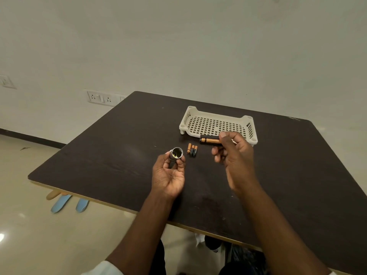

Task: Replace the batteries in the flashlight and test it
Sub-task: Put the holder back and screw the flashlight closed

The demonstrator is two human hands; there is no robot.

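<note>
Silver flashlight (175, 153) open, batt (209, 140) out

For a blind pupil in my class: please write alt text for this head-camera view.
Left hand holds an open silver flashlight body; right hand holds a battery holder. Three loose batteries and a white basket sit on the dark table.

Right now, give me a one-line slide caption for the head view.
Left hand holds the open flashlight, right hand a battery pack, above three loose batteries and a tray.

Left hand (168, 175) holds open flashlight (176, 153); right hand (234, 155) pinches battery (210, 140).
</note>
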